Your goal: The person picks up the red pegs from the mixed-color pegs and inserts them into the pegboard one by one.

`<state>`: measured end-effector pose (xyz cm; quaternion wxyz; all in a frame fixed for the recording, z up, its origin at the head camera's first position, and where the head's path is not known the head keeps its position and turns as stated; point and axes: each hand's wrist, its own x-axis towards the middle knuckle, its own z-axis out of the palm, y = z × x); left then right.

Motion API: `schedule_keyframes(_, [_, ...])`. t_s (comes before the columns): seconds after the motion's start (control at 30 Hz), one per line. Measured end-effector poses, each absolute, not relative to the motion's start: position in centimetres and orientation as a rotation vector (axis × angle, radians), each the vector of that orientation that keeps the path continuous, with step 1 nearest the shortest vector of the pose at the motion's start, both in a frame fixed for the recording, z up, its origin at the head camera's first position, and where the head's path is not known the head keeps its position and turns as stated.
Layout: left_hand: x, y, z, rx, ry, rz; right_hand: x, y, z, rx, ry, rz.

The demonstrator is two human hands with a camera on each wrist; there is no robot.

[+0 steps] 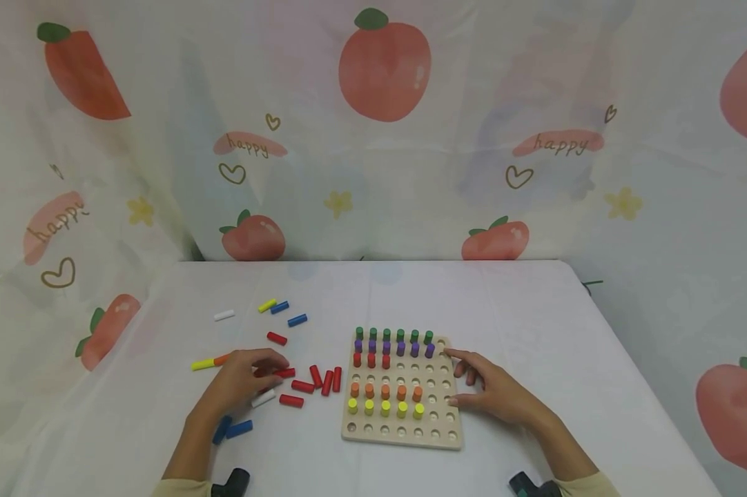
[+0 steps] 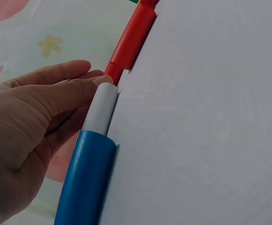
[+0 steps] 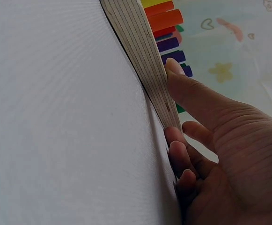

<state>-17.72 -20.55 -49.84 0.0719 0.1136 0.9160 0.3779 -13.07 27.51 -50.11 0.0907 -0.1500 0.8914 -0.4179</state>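
Observation:
My left hand (image 1: 247, 378) is among loose pegs on the left, its thumb and fingertips pinching a red peg (image 1: 284, 373). In the left wrist view, a white peg (image 2: 99, 108) and a blue peg (image 2: 85, 178) lie in front of that hand. My right hand (image 1: 494, 390) holds the right edge of a wooden pegboard (image 1: 400, 436), thumb on the board and index finger near its far corner. Standing in the board are rows of green pegs (image 1: 386, 334), purple pegs (image 1: 386, 347), red pegs (image 1: 371, 360), orange pegs (image 1: 385, 392) and yellow pegs (image 1: 385, 408).
Several loose red pegs (image 1: 302, 386) lie between the left hand and the board. Farther back are a white peg (image 1: 224, 315), a yellow peg (image 1: 266, 305) and blue pegs (image 1: 297, 320). Another blue peg (image 1: 239, 429) lies nearer me. A printed cloth hangs behind the white table (image 1: 522, 304).

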Motion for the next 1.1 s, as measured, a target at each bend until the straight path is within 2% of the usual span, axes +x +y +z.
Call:
schedule_keyframes(0.57, [-17.86, -20.74, -50.22, 0.321, 2.776, 1.204, -13.12, 27.65, -50.20, -0.434, 2.656, -1.226])
schedule_keyframes(1.1, [-17.94, -20.76, -49.47, 0.425, 2.806, 1.265, -13.07, 27.59, -50.24, -0.441, 2.676, -1.200])
